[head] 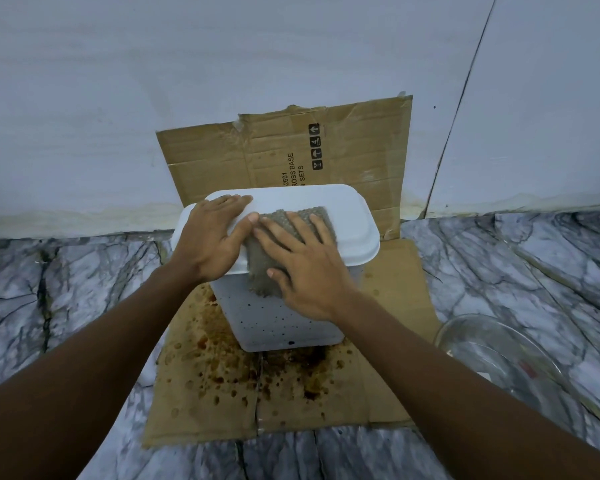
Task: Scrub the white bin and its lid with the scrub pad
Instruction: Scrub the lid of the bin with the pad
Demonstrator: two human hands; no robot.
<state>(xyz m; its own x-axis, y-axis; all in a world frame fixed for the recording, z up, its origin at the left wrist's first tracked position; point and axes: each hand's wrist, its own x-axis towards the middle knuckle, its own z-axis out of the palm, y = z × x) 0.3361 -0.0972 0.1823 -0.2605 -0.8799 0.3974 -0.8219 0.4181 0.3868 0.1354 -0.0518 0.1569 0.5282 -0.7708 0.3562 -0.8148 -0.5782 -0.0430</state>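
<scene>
Two bare hands press down on a closed white bin (278, 323) in the head-camera view, its lid (347, 216) shut on top. The left hand (210, 242) lies flat on the lid's left part, its grip open, fingers straight and holding nothing. The right hand (303, 271) spreads its fingers over a grey scrub pad (258, 268), its grip likewise open, pressing the pad rather than closing round it, with the thumb at the pad's near edge. The pad lies across the middle of the lid and droops over the front rim onto the bin's front wall, which is dotted with dark specks. The bin stands on a flattened cardboard sheet (222, 386) marked with brown stains in front of it; the sheet's far half leans up against a pale wall (153, 98) and carries printed lettering and handling symbols. Cardboard and bin rest on a grey-veined marble surface (66, 271). To the right, just beside the cardboard, sits a clear glass bowl (499, 355)
</scene>
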